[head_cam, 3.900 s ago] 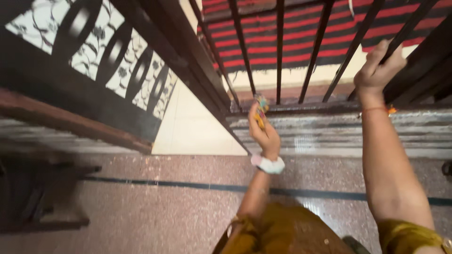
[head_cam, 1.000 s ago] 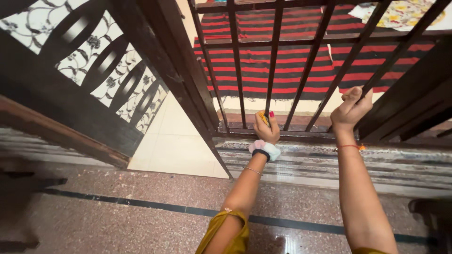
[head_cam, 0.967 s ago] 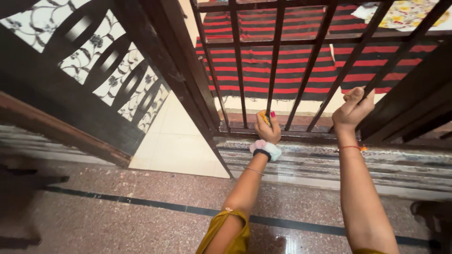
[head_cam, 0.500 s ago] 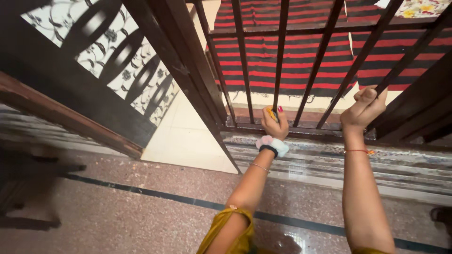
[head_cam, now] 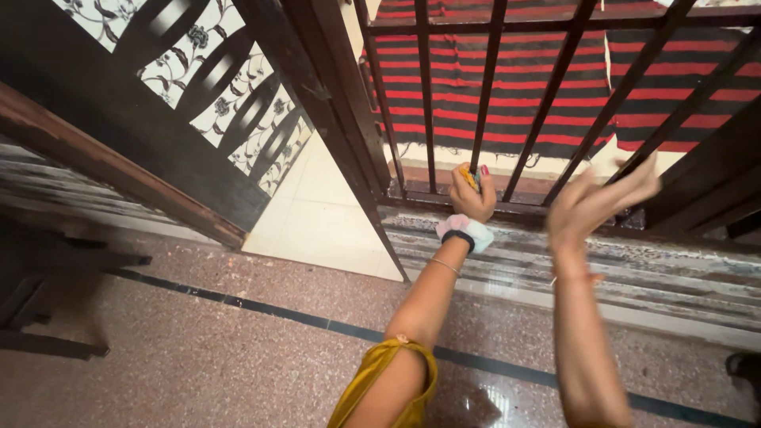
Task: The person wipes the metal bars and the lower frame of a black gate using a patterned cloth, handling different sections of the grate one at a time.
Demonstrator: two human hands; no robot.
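Gate bars, dark metal ones, are what both hands are working at here. Left hand is curling tight around the bottom of one bar and it's also clutching a small yellow thing, too tucked in to say what it is. Right hand is hanging in the air just in front of the bars, fingers spread wide, blurry, gripping nothing. Gate is standing on a grey worn doorstep, and the floor on this side is speckled pinkish stone with a dark stripe running across it. A red and black striped rug is lying beyond the bars, and a carved wooden door is sitting open at the left.
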